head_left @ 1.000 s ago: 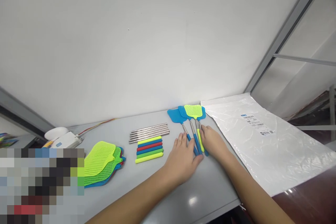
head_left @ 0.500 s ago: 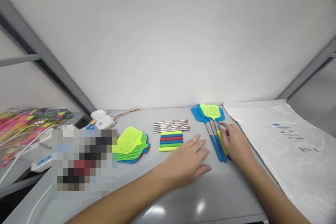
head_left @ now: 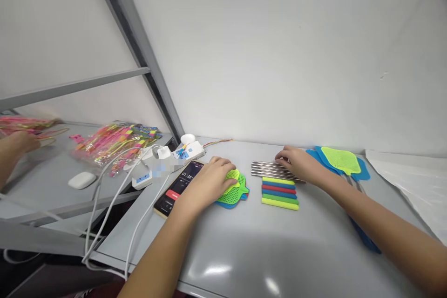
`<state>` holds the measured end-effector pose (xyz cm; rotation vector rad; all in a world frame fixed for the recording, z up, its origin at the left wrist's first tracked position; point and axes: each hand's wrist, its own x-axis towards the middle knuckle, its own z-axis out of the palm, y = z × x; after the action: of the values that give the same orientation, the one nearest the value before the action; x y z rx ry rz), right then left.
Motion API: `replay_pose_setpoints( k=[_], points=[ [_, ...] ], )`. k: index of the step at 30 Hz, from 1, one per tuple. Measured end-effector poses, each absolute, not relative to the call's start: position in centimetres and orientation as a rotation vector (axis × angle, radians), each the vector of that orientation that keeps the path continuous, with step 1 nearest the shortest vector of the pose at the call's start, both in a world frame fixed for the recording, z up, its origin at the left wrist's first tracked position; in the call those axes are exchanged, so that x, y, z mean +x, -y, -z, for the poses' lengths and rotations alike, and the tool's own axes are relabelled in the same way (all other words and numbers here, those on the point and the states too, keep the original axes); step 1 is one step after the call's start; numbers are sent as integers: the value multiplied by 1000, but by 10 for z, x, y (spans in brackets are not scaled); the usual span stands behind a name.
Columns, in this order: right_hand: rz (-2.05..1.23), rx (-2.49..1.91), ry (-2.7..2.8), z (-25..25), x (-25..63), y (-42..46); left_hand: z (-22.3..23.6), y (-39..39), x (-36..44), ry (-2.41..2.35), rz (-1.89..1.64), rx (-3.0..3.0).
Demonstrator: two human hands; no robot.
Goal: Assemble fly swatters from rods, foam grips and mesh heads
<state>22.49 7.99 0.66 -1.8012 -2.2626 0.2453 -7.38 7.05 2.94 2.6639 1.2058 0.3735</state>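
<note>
My left hand (head_left: 214, 179) rests over a stack of perforated fly swatter heads, fingers and thumb curled about the top yellow-green head (head_left: 233, 178). Beneath that lie a green head (head_left: 234, 194) and a blue one (head_left: 228, 205), with a bit of red showing. At the row of shiny metal rods (head_left: 267, 170), my right hand (head_left: 296, 163) has thumb and forefinger pinched at the back rod. Just in front of them lie several coloured handle tubes (head_left: 279, 193). Assembled fly swatters with blue and yellow-green heads (head_left: 340, 160) lie under my right forearm, which partly hides their shafts and handles.
Left of the stack lies a phone (head_left: 178, 191) beside power strips (head_left: 190, 150) and white cables (head_left: 115, 195). A neighbouring table holds bagged colourful items (head_left: 115, 144) and a white case (head_left: 82, 180); another person's hand (head_left: 19, 144) is there. White plastic packaging (head_left: 401, 177) lies right.
The view has swung left. Both hands have left the assembled swatters: my left hand moved to the swatter heads, my right to the metal rods. Another person's hand has come into view.
</note>
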Motion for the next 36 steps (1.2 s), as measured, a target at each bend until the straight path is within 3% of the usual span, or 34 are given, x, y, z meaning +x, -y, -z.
replay_pose_setpoints(
  k=[11,16,19,26,36],
  points=[
    [-334,-1755,2362,-3,215,-115,-16,-33,-24,-945,-378,2870],
    [-197,-1842,2112,-32,221,-93,-1,-26,-9,-926,-215,2993],
    [-162,-1676,1818,-48,222,-62,1,-25,-7,-914,-178,3024],
    [-759,-959,968,-55,212,5,-9,-18,-11,-673,-356,2843],
    [-1158,-767,671,-27,209,21,6,4,8,-396,-693,2348]
  ],
)
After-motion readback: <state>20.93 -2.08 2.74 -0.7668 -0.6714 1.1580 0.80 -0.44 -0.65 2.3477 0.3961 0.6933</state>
